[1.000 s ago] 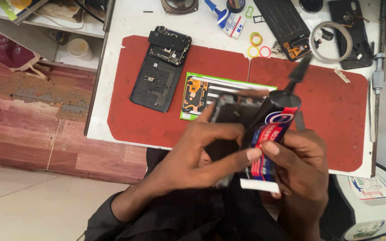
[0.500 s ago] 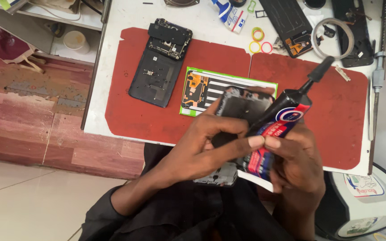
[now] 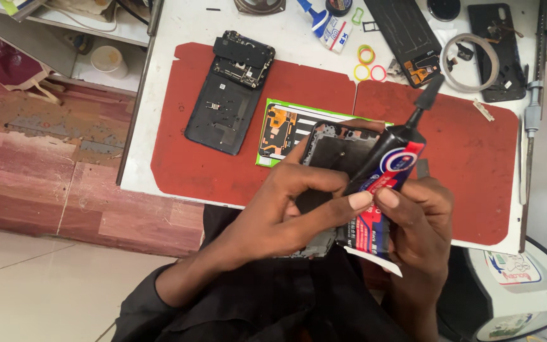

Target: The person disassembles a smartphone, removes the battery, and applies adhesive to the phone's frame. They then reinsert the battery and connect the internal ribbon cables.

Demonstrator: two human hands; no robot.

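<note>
My left hand (image 3: 280, 212) grips a black phone frame (image 3: 339, 147) from below, held over the near edge of the red mat (image 3: 210, 164). Its thumb tip presses on a black glue tube (image 3: 392, 161) with a red and blue label. My right hand (image 3: 420, 221) holds the tube's lower end, its thumb meeting the left thumb. The tube lies slanted across the frame, with its capped black nozzle pointing up and to the right. My hands hide the lower part of the frame.
An opened black phone (image 3: 229, 95) lies on the mat at left, beside a green-edged card (image 3: 281, 130) carrying an orange part. Farther back on the white table (image 3: 178, 25) are coloured rubber rings (image 3: 367, 63), a small blue-and-white tube (image 3: 327, 25), a black panel (image 3: 406, 31) and a back cover (image 3: 498, 50).
Both hands keep their hold. The tube and frame have shifted slightly away from me and to the right, and the view has moved a little.
</note>
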